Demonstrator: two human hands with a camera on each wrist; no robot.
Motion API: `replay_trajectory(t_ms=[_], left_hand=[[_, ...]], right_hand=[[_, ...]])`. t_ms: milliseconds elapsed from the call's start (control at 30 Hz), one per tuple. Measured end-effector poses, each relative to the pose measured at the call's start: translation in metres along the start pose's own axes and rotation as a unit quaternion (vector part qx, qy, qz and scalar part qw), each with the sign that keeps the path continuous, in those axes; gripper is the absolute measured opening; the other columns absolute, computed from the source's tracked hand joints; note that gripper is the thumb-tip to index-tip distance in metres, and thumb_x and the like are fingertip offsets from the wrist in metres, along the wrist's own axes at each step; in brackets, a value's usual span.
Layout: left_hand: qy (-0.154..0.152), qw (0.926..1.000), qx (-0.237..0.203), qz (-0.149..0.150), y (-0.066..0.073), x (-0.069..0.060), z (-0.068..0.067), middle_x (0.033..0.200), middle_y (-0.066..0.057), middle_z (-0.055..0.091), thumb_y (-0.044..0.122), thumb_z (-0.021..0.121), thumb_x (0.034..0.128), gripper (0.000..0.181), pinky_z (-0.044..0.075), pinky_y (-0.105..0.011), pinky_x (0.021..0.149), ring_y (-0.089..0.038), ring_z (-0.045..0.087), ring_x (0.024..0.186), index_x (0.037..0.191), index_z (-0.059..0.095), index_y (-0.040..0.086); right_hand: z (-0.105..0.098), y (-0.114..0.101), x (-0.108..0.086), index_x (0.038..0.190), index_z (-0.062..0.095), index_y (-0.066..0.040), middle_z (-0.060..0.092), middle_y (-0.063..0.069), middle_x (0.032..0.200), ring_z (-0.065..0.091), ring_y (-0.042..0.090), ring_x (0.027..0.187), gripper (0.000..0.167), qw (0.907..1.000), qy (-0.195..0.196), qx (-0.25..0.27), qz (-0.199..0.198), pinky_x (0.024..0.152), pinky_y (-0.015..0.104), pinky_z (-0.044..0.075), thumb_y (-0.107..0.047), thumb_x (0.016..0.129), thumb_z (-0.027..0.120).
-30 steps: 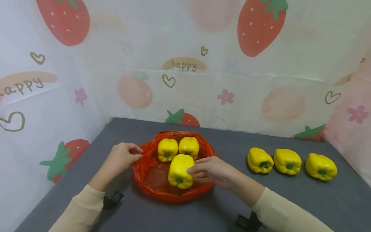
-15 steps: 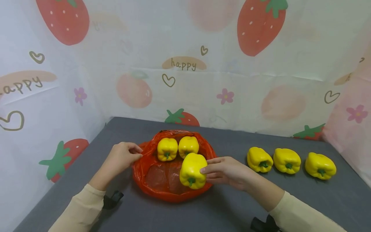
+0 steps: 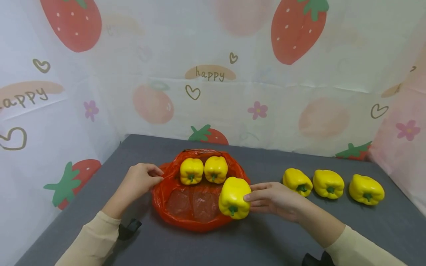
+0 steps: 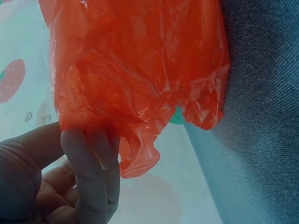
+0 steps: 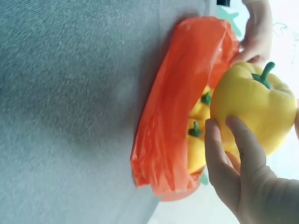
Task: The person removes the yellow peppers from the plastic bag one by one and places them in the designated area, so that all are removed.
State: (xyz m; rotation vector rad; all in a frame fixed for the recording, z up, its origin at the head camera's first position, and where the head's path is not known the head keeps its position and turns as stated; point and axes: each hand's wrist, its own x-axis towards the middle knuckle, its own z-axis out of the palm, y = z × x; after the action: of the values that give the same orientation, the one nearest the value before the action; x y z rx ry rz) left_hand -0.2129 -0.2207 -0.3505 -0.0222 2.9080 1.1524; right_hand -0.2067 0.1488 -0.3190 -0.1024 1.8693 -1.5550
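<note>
A red plastic bag (image 3: 196, 226) lies with its mouth spread wide on the table. Two yellow bell peppers, a left one (image 3: 191, 171) and a right one (image 3: 216, 169), sit side by side at its back. My left hand (image 3: 139, 183) pinches the bag's left rim; the left wrist view shows the thin red plastic between thumb and fingers. My right hand (image 3: 276, 201) grips another yellow bell pepper (image 3: 235, 197), held above the bag's right edge with its green stem toward me. In the right wrist view, fingers (image 5: 247, 144) curve around this held pepper.
Three more yellow bell peppers stand in a row at the right: a near-left one (image 3: 297, 181), a middle one (image 3: 328, 184) and an outer one (image 3: 366, 189). The grey table (image 3: 266, 244) ends at a printed cloth backdrop (image 3: 213, 107) behind and at the sides.
My right hand has carried the held pepper rightward, from over the bag's middle to over its right edge. My left hand stays on the rim.
</note>
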Motion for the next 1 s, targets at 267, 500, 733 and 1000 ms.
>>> replay_trajectory(t_ms=[267, 500, 733, 1000], left_hand=[[-0.002, 1.0, -0.001, -0.004, 0.0, 0.0, 0.0, 0.093, -0.012, 0.071, 0.011, 0.066, 0.0914, 0.02, 0.054, -0.029, 0.061, -0.017, 0.058, 0.066, 0.107, 0.072, 0.0], [-0.003, 1.0, -0.001, -0.004, -0.001, 0.001, 0.0, 0.094, -0.013, 0.071, 0.011, 0.066, 0.0914, 0.02, 0.054, -0.03, 0.062, -0.017, 0.058, 0.067, 0.107, 0.072, 0.0], [-0.002, 1.0, 0.0, 0.0, -0.001, 0.001, -0.003, 0.093, -0.013, 0.071, 0.012, 0.067, 0.0913, 0.021, 0.055, -0.03, 0.061, -0.016, 0.058, 0.066, 0.107, 0.072, 0.0], [-0.002, 1.0, 0.002, -0.003, -0.002, 0.003, -0.002, 0.093, -0.012, 0.071, 0.012, 0.066, 0.0909, 0.021, 0.052, -0.027, 0.06, -0.017, 0.058, 0.067, 0.107, 0.072, 0.001]], right_hand=[[-0.01, 0.002, -0.007, 0.152, 0.023, 0.01, 0.041, 0.027, 0.152, 0.065, 0.023, 0.118, 0.077, 1.0, -0.003, -0.003, 0.004, 0.108, 0.046, 0.046, -0.022, 0.095, 0.064], [-0.021, 0.01, -0.015, 0.151, 0.025, 0.011, 0.049, 0.024, 0.147, 0.065, 0.022, 0.116, 0.076, 0.9998, -0.009, -0.014, 0.007, 0.106, 0.046, 0.047, -0.022, 0.095, 0.063], [-0.032, 0.016, -0.025, 0.151, 0.024, 0.011, 0.052, 0.022, 0.145, 0.065, 0.021, 0.117, 0.076, 0.9997, -0.007, -0.022, 0.007, 0.105, 0.045, 0.048, -0.024, 0.095, 0.062], [-0.046, 0.025, -0.032, 0.152, 0.019, 0.013, 0.045, 0.025, 0.15, 0.062, 0.023, 0.121, 0.079, 0.9996, -0.01, -0.023, 0.009, 0.106, 0.045, 0.048, -0.023, 0.096, 0.062]])
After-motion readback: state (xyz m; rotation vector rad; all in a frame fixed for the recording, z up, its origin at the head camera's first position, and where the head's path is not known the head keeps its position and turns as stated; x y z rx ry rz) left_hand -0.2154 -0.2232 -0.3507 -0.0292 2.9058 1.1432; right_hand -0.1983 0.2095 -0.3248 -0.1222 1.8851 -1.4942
